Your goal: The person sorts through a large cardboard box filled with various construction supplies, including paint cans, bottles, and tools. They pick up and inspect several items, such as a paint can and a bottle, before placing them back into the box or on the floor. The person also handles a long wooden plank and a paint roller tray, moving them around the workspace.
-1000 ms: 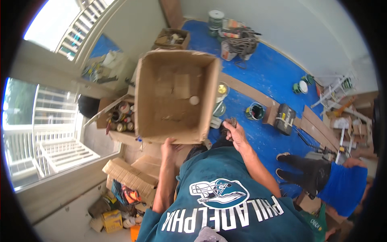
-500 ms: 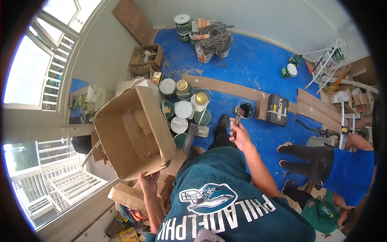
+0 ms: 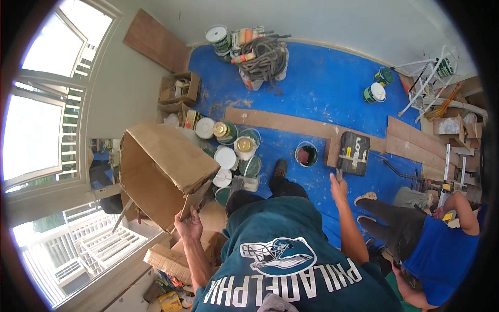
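Note:
My left hand (image 3: 190, 225) grips the edge flap of a large cardboard box (image 3: 176, 158), fingers wrapped round it. The box is tilted, its opening turned down toward the lower left and one long side facing up. My right hand (image 3: 339, 190) is raised over the blue sheet, closed round a small grey tool whose kind I cannot make out. Ahead of it and to the left, apart from the hand, stands an open bucket (image 3: 298, 154) with something reddish inside. A black tool case (image 3: 354, 153) sits just beyond the hand.
Several paint tins and buckets (image 3: 225, 157) crowd beside the box. Blue sheeting (image 3: 317, 73) covers the floor, with a brown board strip (image 3: 280, 120) across it. A hose coil (image 3: 265, 57) lies at the back. At right, a person in a blue shirt (image 3: 442, 255) bends near a stepladder (image 3: 426, 86).
The cardboard box has tipped, so its opening faces away more and its side shows. My right hand has moved right, away from the open bucket. My left hand still grips the box.

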Action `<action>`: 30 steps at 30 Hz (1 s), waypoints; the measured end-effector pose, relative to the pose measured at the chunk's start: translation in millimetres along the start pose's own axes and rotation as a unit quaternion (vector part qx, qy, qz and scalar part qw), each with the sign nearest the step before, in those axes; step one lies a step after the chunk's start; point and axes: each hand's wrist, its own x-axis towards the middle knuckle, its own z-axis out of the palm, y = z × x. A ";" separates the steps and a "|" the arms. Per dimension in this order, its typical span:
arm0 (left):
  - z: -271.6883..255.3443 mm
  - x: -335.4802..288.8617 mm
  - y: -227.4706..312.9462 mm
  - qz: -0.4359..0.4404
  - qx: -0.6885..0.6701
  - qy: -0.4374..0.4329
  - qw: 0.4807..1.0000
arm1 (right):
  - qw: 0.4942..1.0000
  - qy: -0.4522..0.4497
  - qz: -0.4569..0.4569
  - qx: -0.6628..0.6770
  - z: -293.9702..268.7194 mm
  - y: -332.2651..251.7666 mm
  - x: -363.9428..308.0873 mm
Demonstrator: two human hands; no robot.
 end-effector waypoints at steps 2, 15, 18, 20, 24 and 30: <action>21.4 19.7 -12.7 -0.014 -0.006 0.001 1.000 | 0.999 0.051 0.001 0.004 -18.4 45.4 15.7; 169.6 123.5 -134.4 -0.128 0.210 -0.087 0.965 | 0.967 0.010 0.110 0.229 -13.4 20.6 10.2; 225.3 170.5 -188.4 -0.217 0.252 -0.148 0.931 | 0.984 0.048 0.040 0.169 4.7 67.3 32.4; 281.2 179.6 -232.3 -0.240 0.298 -0.158 0.910 | 0.987 0.074 0.001 0.142 13.7 86.9 41.1; 358.3 239.9 -315.2 -0.283 0.360 -0.204 0.865 | 0.969 0.092 0.105 0.204 4.3 41.3 72.3; 444.2 349.5 -464.4 -0.324 0.426 -0.139 0.833 | 0.934 0.099 0.180 0.291 -31.3 -70.4 147.6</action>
